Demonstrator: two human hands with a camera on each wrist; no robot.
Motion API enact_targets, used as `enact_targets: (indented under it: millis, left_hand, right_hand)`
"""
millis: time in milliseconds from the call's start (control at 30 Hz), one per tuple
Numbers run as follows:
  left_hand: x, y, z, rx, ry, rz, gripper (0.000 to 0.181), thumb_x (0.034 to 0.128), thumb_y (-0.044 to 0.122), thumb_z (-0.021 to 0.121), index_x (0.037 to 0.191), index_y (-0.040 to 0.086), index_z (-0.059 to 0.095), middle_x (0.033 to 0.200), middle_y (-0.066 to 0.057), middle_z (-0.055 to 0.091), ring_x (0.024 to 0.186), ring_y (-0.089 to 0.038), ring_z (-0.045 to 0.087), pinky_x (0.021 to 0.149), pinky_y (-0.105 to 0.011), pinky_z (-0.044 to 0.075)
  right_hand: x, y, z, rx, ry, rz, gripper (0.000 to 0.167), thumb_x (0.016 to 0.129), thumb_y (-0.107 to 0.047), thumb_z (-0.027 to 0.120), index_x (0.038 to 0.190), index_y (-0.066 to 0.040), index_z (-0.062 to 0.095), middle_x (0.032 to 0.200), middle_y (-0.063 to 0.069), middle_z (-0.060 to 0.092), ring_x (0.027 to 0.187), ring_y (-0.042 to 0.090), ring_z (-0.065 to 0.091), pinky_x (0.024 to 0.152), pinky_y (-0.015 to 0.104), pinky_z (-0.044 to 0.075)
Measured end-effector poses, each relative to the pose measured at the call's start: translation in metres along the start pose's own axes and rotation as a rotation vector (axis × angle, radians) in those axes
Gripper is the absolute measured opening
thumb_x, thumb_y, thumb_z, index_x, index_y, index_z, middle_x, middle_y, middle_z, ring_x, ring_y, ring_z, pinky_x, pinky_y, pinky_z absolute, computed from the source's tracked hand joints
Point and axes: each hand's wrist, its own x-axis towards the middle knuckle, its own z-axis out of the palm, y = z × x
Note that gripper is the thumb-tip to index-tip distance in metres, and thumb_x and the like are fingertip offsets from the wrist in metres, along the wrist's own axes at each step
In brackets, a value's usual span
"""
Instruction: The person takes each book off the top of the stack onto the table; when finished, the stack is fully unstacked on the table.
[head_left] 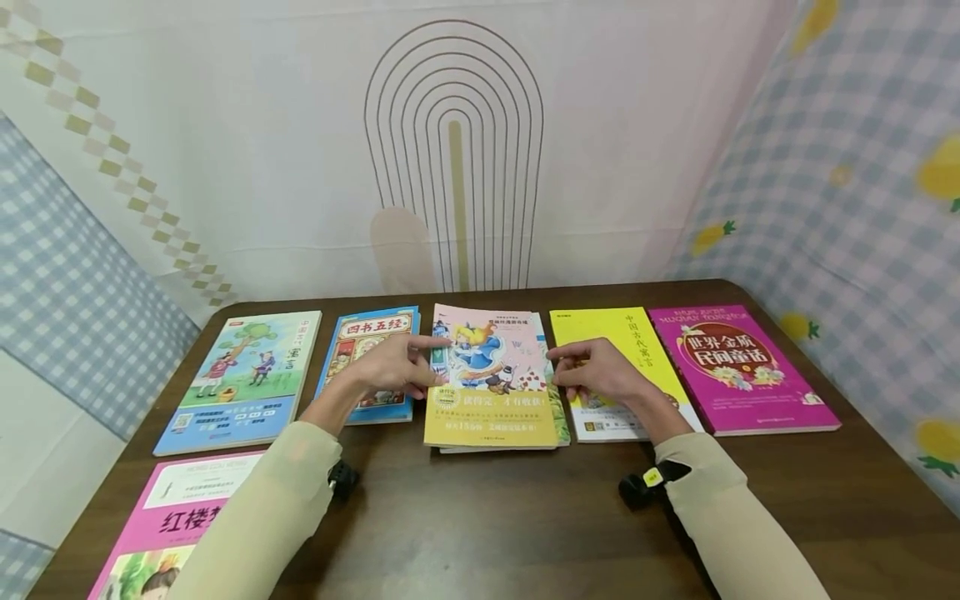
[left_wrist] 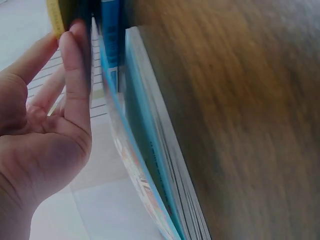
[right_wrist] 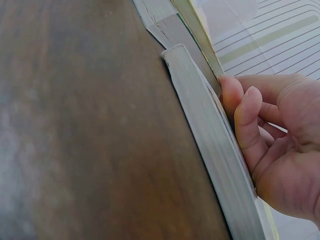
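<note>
In the head view, a pink and yellow picture book (head_left: 487,417) tops a small stack at the middle of the table. My left hand (head_left: 390,367) touches its left edge with the index finger extended and the thumb below. On the opposite side, the fingertips of my right hand (head_left: 596,367) touch the right edge. Greenish edges of a lower book (head_left: 561,425) show beneath. The left wrist view has my left hand (left_wrist: 55,100) with thumb and finger at a yellow book edge (left_wrist: 56,17). In the right wrist view, my right hand (right_wrist: 280,135) has bent fingers beside the books.
A blue book (head_left: 386,408) lies partly under my left forearm, and a yellow book (head_left: 607,329) lies under my right hand. Farther out are a green and blue book (head_left: 247,367), a magenta book (head_left: 735,358) and a pink book (head_left: 180,500). A patterned cloth (head_left: 300,167) hangs behind.
</note>
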Motion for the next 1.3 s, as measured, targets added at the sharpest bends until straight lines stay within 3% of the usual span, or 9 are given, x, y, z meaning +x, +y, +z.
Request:
enact_targets:
  millis: [200,367,933,1100,1300]
  left_hand:
    - [-0.008,0.006,-0.001,-0.174,0.026,0.014,0.073,0.0926,0.006,0.078,0.159,0.014,0.049,0.089,-0.009,0.066,0.083,-0.019,0.069,0.074,-0.030,0.065]
    - [-0.015,0.012,-0.003,-0.264,0.053,0.037,0.072,0.0937,0.005,0.077,0.159,0.014,0.049,0.092,-0.008,0.062,0.088,-0.020,0.069,0.076,-0.030,0.065]
    - [-0.051,0.018,-0.016,-0.293,0.101,0.169,0.073,0.0924,0.004,0.078,0.159,0.017,0.050,0.095,-0.008,0.057,0.089,-0.020,0.067,0.086,-0.040,0.066]
    - [-0.063,0.015,-0.020,-0.267,0.134,0.184,0.073,0.0934,0.008,0.078,0.160,0.020,0.049,0.098,-0.008,0.055,0.086,-0.018,0.060,0.082,-0.033,0.065]
    - [-0.082,0.009,-0.025,-0.231,0.183,0.155,0.072,0.0937,0.013,0.079,0.159,0.023,0.050,0.100,-0.008,0.057,0.077,-0.014,0.054,0.081,-0.030,0.062]
  right_hand:
    - [0.000,0.002,0.000,0.009,-0.003,-0.007,0.049,0.096,-0.012,0.078,0.142,-0.001,0.065,0.099,0.013,0.068,0.063,0.018,0.065,0.055,0.025,0.056]
    - [0.001,0.001,0.001,0.006,-0.007,-0.013,0.049,0.096,-0.012,0.077,0.142,0.000,0.064,0.099,0.013,0.068,0.063,0.017,0.065,0.054,0.025,0.056]
    - [0.000,0.000,0.001,0.008,0.005,-0.001,0.048,0.096,-0.011,0.077,0.141,0.000,0.065,0.098,0.013,0.069,0.063,0.018,0.066,0.055,0.026,0.057]
    - [0.000,0.001,0.001,0.007,-0.005,-0.023,0.047,0.097,-0.011,0.077,0.141,0.001,0.065,0.098,0.013,0.070,0.063,0.018,0.066,0.055,0.027,0.058]
    - [-0.001,0.002,0.001,0.009,-0.015,-0.043,0.046,0.098,-0.010,0.076,0.141,0.002,0.064,0.097,0.014,0.070,0.063,0.018,0.067,0.055,0.028,0.058]
